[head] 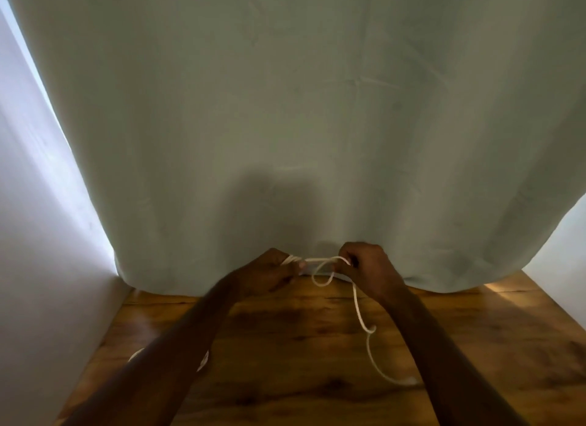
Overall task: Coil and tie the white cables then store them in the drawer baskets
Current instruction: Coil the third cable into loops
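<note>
The person is working at the far edge of a wooden counter [317, 362], close against a pale green curtain [285, 108]. The left hand [269, 272] is curling its fingers round a small bundle of white cable [356, 302], several turns showing where they are crossing the knuckles. The right hand [364, 264] is pinching the same cable between thumb and fingertips, so both grips are closed on it and neither is holding anything else.

Between the hands the cable is running roughly left to right, with one loose loop sagging just below. From the right hand a free tail is dropping toward the person and lying along the counter, its long axis running front to back, curling once and ending near the right forearm. Another white length is peeking out from under the left forearm.

Coiling looks partly done: a few turns are gathered, plenty of slack is left. Tying is apparently not yet begun, and no drawer or basket is showing, so storing is still ahead.
</note>
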Demonstrator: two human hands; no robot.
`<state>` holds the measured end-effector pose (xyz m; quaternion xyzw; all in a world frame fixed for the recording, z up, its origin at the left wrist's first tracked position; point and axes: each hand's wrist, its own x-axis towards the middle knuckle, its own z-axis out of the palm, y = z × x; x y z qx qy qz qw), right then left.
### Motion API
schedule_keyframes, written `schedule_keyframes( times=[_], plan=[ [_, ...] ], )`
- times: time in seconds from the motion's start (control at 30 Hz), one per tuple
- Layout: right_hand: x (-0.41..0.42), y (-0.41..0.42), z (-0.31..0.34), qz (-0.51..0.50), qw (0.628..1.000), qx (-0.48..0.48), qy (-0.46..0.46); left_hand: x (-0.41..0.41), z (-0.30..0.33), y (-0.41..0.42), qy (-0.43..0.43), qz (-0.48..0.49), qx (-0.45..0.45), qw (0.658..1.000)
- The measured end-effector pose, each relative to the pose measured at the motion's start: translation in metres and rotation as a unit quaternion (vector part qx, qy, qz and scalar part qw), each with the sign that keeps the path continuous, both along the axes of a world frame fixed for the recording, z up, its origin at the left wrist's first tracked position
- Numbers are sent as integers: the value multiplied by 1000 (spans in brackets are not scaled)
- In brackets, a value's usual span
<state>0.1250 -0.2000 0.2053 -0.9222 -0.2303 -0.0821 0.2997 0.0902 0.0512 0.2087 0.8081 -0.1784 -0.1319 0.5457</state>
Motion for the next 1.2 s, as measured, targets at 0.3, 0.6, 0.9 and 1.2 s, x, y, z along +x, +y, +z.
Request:
schedule_keyframes(
  times=[0.3,0.6,0.9,1.2],
  plan=[
    [14,-58,-29,-199,956,196,91,8,-26,76,72,265,-22,961],
    [18,-45,-57,-153,976,-127,85,5,-12,36,150,193,-204,948],
    [1,15,-45,-116,966,228,43,15,9,-35,193,156,-256,934],
    [-22,19,-5,25,835,444,324,17,6,-25,208,125,-282,928]
  ],
)
